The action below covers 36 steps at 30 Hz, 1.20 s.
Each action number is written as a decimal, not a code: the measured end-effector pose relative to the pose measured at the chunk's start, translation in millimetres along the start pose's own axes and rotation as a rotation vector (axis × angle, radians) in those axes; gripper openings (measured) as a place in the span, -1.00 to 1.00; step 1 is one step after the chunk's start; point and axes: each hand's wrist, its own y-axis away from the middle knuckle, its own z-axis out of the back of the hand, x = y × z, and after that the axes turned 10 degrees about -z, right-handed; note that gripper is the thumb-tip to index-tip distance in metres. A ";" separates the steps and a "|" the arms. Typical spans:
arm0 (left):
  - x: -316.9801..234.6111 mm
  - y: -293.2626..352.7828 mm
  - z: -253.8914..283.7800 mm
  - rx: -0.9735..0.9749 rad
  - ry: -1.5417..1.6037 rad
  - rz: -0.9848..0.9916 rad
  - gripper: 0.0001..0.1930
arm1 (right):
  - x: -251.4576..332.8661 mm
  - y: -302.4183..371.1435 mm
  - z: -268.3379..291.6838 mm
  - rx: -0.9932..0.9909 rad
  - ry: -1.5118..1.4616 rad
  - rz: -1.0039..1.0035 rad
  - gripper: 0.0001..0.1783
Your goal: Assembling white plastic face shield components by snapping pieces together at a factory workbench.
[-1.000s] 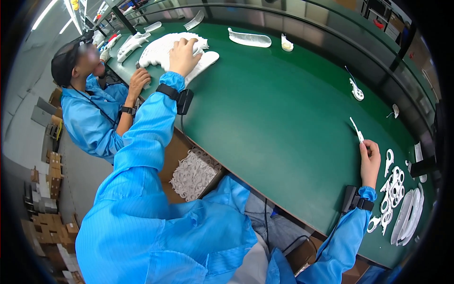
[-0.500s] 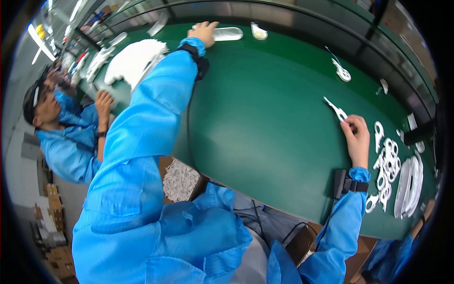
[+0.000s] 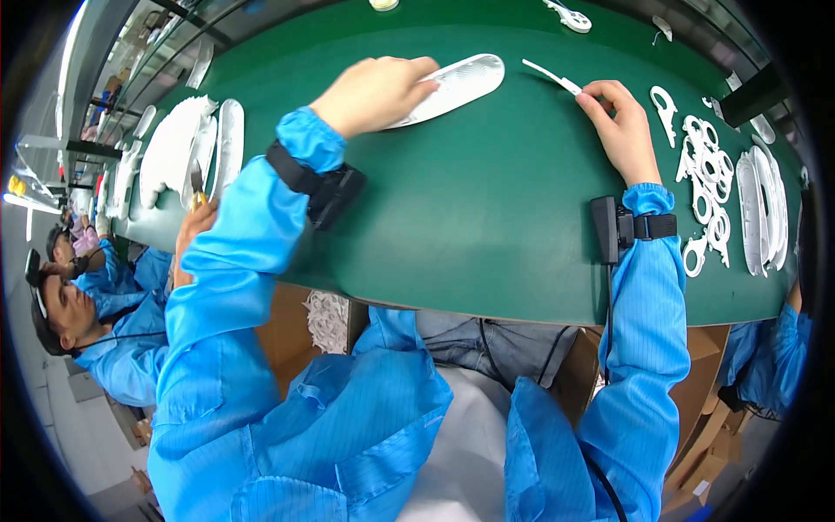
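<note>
My left hand (image 3: 383,94) grips one end of a long, round-ended white plastic shell (image 3: 471,76) above the green table (image 3: 452,200). Its fingers are closed over the shell's near-left end, and the textured far end sticks out to the right. To the right of it, my right hand (image 3: 619,126) pinches a slender white plastic piece (image 3: 553,76) between thumb and fingers. The thin tip of this piece points left toward the shell; its other end is hidden by my fingers. The two held parts are apart.
Several white ring-ended parts (image 3: 704,170) lie to the right, beside a row of long white shells (image 3: 761,209). A black post (image 3: 758,94) stands behind. At left, near a white pile (image 3: 174,143), a co-worker's hand (image 3: 198,222) holds a tool. White pieces (image 3: 326,322) fill a box below.
My left hand has come back from the table's far side, bringing the white shell closer to my right hand. My right hand keeps its slender piece. The whole view has shifted.
</note>
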 end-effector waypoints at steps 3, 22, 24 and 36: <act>1.2 2.7 -10.7 -0.071 0.123 0.112 -0.69 | 11.8 3.5 -4.0 0.057 0.044 0.024 -0.81; -22.7 3.5 -29.8 -0.360 0.467 -0.154 -0.63 | 72.0 40.4 -47.3 0.030 0.203 0.427 -0.89; -28.3 5.6 -28.1 -0.357 0.432 -0.124 -0.67 | 69.6 38.9 -49.2 0.033 0.216 0.423 -0.89; -31.9 4.2 -32.1 -0.399 0.308 -0.040 -0.83 | 75.9 41.1 -55.3 -0.048 0.226 0.292 -0.87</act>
